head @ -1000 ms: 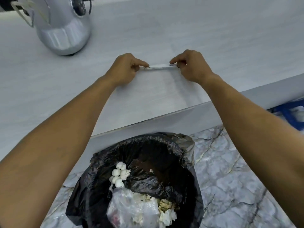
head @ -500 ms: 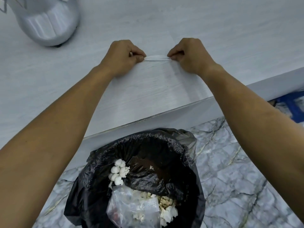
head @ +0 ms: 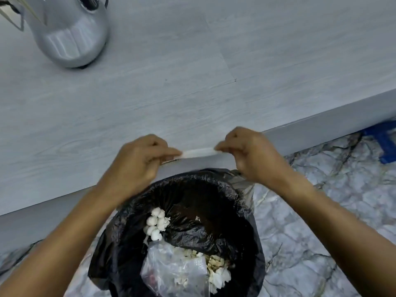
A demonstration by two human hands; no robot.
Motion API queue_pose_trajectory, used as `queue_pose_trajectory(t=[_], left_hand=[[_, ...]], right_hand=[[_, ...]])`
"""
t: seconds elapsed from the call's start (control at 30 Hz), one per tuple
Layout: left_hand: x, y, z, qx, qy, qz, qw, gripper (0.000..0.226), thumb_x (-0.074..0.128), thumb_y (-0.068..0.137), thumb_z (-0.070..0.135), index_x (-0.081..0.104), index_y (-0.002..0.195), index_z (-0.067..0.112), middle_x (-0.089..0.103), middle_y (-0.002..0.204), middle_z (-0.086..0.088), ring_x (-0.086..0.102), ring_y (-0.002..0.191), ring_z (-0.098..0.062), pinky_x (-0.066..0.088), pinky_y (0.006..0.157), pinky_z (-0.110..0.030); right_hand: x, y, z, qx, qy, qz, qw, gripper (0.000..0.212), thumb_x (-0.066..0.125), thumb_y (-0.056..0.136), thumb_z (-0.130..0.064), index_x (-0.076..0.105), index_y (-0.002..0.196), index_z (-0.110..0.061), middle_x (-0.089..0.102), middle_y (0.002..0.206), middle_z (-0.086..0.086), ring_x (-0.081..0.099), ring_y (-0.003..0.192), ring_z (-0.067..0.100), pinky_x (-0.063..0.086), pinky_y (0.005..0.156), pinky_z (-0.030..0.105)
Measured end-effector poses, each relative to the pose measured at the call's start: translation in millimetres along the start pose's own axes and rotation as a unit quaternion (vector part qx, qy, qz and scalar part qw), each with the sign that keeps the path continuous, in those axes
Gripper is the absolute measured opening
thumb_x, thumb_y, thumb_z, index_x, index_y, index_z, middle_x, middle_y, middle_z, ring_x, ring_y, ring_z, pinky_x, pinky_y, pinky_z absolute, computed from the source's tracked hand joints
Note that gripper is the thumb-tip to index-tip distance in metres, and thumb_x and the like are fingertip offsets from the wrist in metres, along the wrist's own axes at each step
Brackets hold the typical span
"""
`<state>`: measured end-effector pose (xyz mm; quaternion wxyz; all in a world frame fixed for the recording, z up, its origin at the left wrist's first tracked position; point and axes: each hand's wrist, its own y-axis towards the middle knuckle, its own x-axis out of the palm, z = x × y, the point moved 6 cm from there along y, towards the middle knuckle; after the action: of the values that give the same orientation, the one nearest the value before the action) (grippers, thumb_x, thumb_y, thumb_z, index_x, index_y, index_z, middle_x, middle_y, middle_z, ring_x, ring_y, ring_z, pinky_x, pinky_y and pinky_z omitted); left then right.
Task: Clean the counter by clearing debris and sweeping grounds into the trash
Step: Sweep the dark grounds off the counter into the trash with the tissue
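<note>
Black liner of the trash bin point(head: 240, 211) gaped nearest, under the counter point(head: 150, 103) edge. There the left hand point(head: 137, 161) and right hand point(head: 250, 155) pinched a white strip point(head: 198, 152) taut; keeping it flush should tip grounds straight down.

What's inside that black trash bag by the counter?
In the trash bag: white lumps, a clear plastic bag, crumpled pale scraps and dark brown grounds. Anything deeper is covered.
</note>
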<state>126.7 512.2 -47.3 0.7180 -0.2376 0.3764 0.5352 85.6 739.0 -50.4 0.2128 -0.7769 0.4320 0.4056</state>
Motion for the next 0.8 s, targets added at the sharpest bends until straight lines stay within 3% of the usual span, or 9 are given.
queue_pose_trajectory(t=[0.1,0.23,0.33,0.43,0.6,0.67,0.73,0.8], left_hand=[[-29.6,97.8,-6.7,0.010,0.021,0.068,0.997,0.028,0.068,0.088,0.003,0.078,0.105,0.024,0.066,0.094,0.007,0.061,0.086,-0.005,0.041,0.079,-0.004],[-18.1,212.7,-16.6,-0.002,-0.021,0.064,0.998,0.027,0.066,0.089,0.005,0.078,0.102,0.025,0.069,0.098,0.005,0.065,0.091,-0.006,0.046,0.083,-0.007],[2.4,274.4,-14.0,0.013,-0.022,0.041,0.999,0.041,0.056,0.086,-0.008,0.079,0.100,0.023,0.070,0.099,-0.002,0.067,0.088,-0.005,0.051,0.087,-0.014],[22.7,311.8,-4.7,0.047,0.009,0.013,0.999,0.034,0.062,0.088,-0.003,0.079,0.102,0.022,0.072,0.100,-0.001,0.067,0.090,-0.007,0.047,0.084,-0.007],[30.8,318.3,-1.1,0.095,0.039,-0.041,0.994,0.030,0.066,0.089,0.001,0.078,0.102,0.025,0.069,0.101,0.003,0.063,0.095,-0.009,0.045,0.082,-0.005],[23.0,297.1,-5.5,0.113,0.056,-0.076,0.989,0.028,0.069,0.088,0.005,0.077,0.102,0.028,0.068,0.099,0.004,0.063,0.094,-0.010,0.045,0.083,-0.009],[14.1,263.6,-14.7,0.127,0.070,-0.103,0.984,0.029,0.071,0.087,0.006,0.077,0.103,0.029,0.066,0.097,0.004,0.062,0.091,-0.012,0.046,0.081,-0.013],[5.7,221.8,-27.3,0.131,0.076,-0.121,0.981,0.034,0.071,0.085,0.002,0.077,0.103,0.030,0.064,0.094,0.006,0.059,0.086,-0.010,0.040,0.075,-0.007]], right_hand=[[-52.9,61.0,27.7,0.041,-0.001,0.109,0.993,0.023,0.066,0.089,-0.001,0.079,0.101,-0.016,0.071,0.098,0.002,0.060,0.085,0.006,0.041,0.075,0.003],[-88.3,114.3,83.6,0.132,-0.018,0.147,0.980,0.032,0.059,0.090,0.004,0.078,0.105,-0.017,0.074,0.107,0.002,0.065,0.092,0.006,0.036,0.072,-0.008],[-101.3,125.8,124.5,0.192,-0.018,0.161,0.968,0.038,0.055,0.089,0.008,0.076,0.109,-0.016,0.073,0.111,0.001,0.064,0.093,0.006,0.039,0.075,-0.004],[-105.0,122.1,151.1,0.234,-0.032,0.176,0.956,0.035,0.056,0.091,0.004,0.074,0.114,-0.015,0.071,0.117,0.002,0.064,0.098,0.011,0.043,0.082,0.010],[-80.6,105.9,136.2,0.239,-0.071,0.172,0.953,0.039,0.052,0.090,0.005,0.070,0.120,-0.012,0.066,0.117,0.010,0.062,0.102,0.025,0.049,0.084,0.025],[-58.0,94.0,113.2,0.208,-0.093,0.159,0.961,0.038,0.052,0.091,0.003,0.069,0.122,-0.011,0.060,0.110,0.014,0.059,0.096,0.029,0.048,0.077,0.033],[-35.0,78.4,88.7,0.175,-0.097,0.158,0.967,0.035,0.055,0.093,0.001,0.068,0.123,-0.008,0.055,0.101,0.014,0.053,0.086,0.027,0.040,0.065,0.032],[-12.1,61.4,61.2,0.148,-0.091,0.157,0.972,0.034,0.058,0.092,0.001,0.068,0.124,-0.006,0.052,0.094,0.012,0.049,0.080,0.026,0.035,0.058,0.031]])
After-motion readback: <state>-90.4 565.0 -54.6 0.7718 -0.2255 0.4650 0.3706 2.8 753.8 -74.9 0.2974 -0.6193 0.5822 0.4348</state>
